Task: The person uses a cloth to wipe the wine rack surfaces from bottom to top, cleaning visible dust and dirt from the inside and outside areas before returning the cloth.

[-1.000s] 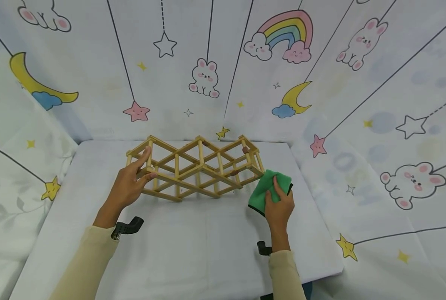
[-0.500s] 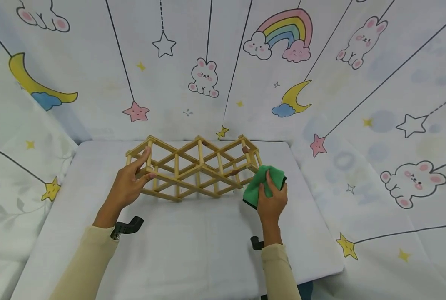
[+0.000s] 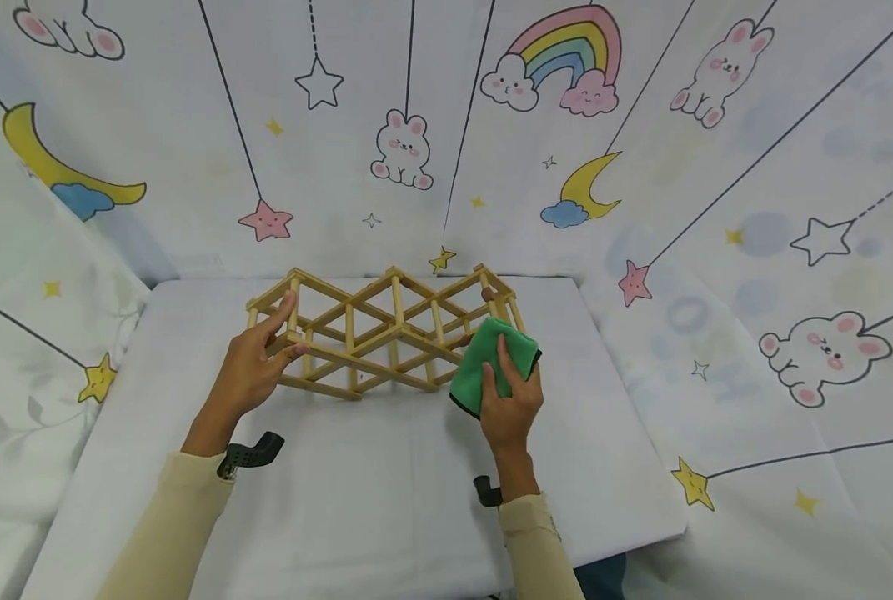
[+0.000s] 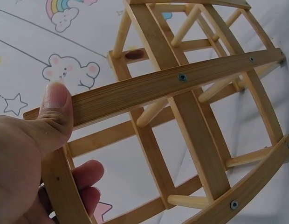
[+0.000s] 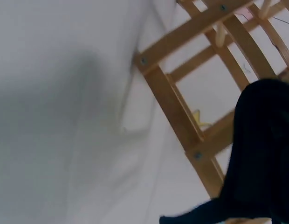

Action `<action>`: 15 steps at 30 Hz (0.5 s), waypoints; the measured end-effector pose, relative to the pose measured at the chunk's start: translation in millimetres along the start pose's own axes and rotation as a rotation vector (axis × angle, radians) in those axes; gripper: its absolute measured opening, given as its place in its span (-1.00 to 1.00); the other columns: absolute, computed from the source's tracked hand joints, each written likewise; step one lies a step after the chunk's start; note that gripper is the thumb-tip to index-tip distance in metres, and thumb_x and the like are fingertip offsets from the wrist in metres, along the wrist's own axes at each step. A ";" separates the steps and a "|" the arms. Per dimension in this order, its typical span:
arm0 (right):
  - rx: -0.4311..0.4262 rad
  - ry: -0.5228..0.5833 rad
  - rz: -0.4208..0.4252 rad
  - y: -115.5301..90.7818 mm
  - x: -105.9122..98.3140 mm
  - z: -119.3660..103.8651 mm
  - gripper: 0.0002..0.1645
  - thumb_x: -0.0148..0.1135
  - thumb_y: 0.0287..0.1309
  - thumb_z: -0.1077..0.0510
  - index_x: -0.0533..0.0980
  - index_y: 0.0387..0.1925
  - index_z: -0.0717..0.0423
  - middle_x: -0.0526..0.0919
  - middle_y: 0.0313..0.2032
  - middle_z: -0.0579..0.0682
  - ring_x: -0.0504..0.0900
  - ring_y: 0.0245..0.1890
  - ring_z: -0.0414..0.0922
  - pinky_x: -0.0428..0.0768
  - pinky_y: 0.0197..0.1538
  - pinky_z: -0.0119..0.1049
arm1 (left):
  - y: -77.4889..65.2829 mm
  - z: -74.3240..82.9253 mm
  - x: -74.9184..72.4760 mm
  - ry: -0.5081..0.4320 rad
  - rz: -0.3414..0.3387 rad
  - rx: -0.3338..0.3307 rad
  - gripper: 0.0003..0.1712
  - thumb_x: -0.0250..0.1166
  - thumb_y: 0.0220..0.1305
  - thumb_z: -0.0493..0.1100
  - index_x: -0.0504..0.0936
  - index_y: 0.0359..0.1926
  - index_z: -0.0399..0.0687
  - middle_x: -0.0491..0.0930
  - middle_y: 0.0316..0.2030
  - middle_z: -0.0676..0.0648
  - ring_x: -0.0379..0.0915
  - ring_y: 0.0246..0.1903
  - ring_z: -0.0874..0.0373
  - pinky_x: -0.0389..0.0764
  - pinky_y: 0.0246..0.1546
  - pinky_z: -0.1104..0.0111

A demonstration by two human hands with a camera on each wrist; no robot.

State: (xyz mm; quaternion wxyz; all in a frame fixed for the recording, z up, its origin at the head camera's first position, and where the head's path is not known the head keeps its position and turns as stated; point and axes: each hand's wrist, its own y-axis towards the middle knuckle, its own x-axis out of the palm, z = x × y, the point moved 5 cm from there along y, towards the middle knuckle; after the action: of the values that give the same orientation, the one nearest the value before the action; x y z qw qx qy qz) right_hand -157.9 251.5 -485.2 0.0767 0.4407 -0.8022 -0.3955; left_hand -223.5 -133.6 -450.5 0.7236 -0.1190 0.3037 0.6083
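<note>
A wooden lattice rack (image 3: pixel 398 332), which looks like a folding wine rack, stands on the white-covered table. It is made of slats, dowels and screws. My left hand (image 3: pixel 245 373) grips its left end; in the left wrist view the thumb lies on a slat and the fingers curl behind. My right hand (image 3: pixel 512 412) holds a folded green cloth (image 3: pixel 470 373) with dark edging, in front of the rack's right end and hiding part of it. In the right wrist view, a dark shape (image 5: pixel 261 154) covers some of the rack (image 5: pixel 175 105); I cannot tell what it is.
White cloth covers the table (image 3: pixel 386 500). Behind and beside it hang pale sheets (image 3: pixel 326 167) printed with bunnies, stars, moons and a rainbow. A dark camera mount sits at each wrist. The table's right edge lies beyond the right hand.
My right hand has moved left with the green cloth, from beside the rack's right end to in front of it. The left hand keeps its hold, and the rack stays in place.
</note>
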 end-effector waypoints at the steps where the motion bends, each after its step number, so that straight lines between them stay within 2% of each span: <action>1: 0.024 -0.018 -0.034 -2.3 5.2 2.0 -0.39 0.45 0.31 0.33 0.59 0.37 0.06 0.53 0.39 0.23 0.57 0.38 0.16 0.63 0.36 -0.09 | -0.7 -0.5 0.8 -0.003 -0.002 -0.001 -0.07 0.30 0.53 0.00 0.00 0.71 0.13 0.00 0.68 -0.07 0.17 0.54 -0.46 0.38 0.41 -0.30; 4: 0.119 -0.035 -0.165 -11.1 12.9 7.7 -0.41 0.44 0.34 0.28 0.59 0.37 0.00 0.55 0.36 0.21 0.61 0.34 0.15 0.69 0.26 0.02 | -2.3 -1.2 2.5 -0.002 0.000 0.000 -0.06 0.31 0.52 -0.01 0.00 0.71 0.13 0.04 0.67 -0.10 0.18 0.53 -0.46 0.39 0.39 -0.30; 7: 0.177 -0.003 -0.281 -15.1 9.7 5.3 -0.42 0.48 0.29 0.28 0.65 0.31 -0.08 0.60 0.32 0.13 0.66 0.25 0.10 0.76 0.13 -0.03 | -2.1 -0.5 3.1 -0.005 0.007 0.010 -0.06 0.32 0.51 -0.04 0.02 0.71 0.10 0.05 0.67 -0.10 0.16 0.56 -0.42 0.39 0.40 -0.28; 9: 0.171 0.052 -0.274 -11.9 2.9 -0.7 -0.42 0.50 0.24 0.32 0.68 0.28 -0.08 0.62 0.29 0.11 0.68 0.21 0.10 0.77 0.07 -0.06 | -1.7 0.5 2.4 -0.007 0.014 0.017 -0.07 0.33 0.51 -0.05 0.03 0.71 0.09 0.04 0.67 -0.09 0.14 0.57 -0.40 0.39 0.40 -0.27; 13: 0.122 0.111 -0.172 0.6 -3.2 -7.1 -0.40 0.47 0.27 0.34 0.64 0.33 0.02 0.57 0.34 0.20 0.64 0.29 0.19 0.73 0.19 -0.04 | -0.5 1.0 1.1 -0.014 0.027 0.019 -0.08 0.32 0.51 -0.03 0.04 0.70 0.10 0.05 0.67 -0.07 0.12 0.59 -0.39 0.38 0.40 -0.29; 15: 0.166 0.061 -0.214 1.1 2.8 -1.9 -0.40 0.43 0.32 0.30 0.61 0.36 -0.02 0.56 0.36 0.27 0.65 0.28 0.18 0.75 0.16 -0.08 | -0.6 0.3 2.0 -0.022 0.028 0.012 -0.08 0.32 0.51 -0.03 0.04 0.70 0.11 0.05 0.67 -0.08 0.11 0.59 -0.39 0.38 0.40 -0.29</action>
State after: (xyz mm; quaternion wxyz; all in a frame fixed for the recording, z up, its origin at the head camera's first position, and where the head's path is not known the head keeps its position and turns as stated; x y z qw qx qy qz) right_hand -159.4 248.6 -483.8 0.0216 0.5405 -0.7777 -0.3203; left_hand -222.6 -132.0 -451.5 0.7190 -0.1038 0.3010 0.6178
